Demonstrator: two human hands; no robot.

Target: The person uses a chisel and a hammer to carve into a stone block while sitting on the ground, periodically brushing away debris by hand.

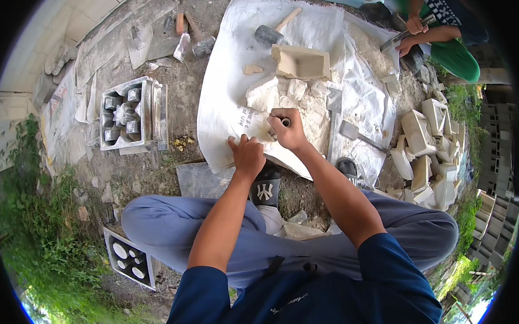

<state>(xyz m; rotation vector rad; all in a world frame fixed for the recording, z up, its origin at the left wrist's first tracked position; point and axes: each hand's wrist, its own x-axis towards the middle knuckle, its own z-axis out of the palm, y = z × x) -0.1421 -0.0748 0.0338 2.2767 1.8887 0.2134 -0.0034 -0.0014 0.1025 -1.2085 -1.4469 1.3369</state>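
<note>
My right hand (288, 129) is closed round an upright tool with a round, hollow, pipe-like handle (285, 122); its lower end is hidden beneath the fist. To its left, my left hand (248, 155) rests on the white sheet (221, 120), thumb and fingertips spread, with nothing visible in it. Pale broken stone chunks (263, 93) and crumbly powder lie just beyond both hands. Behind them sits a hollowed pale block (302, 62), like an open box. A flat metal square (334, 111) and a flat-bladed tool (361, 135) lie right of my right hand.
A mallet (269, 35) lies at the sheet's far end. Left stands a metal mould (123, 116); a panel with round holes (130, 259) is by my knee. Hollow blocks (421, 134) pile up at right. Far right, another person's hands (412, 36) hold tools.
</note>
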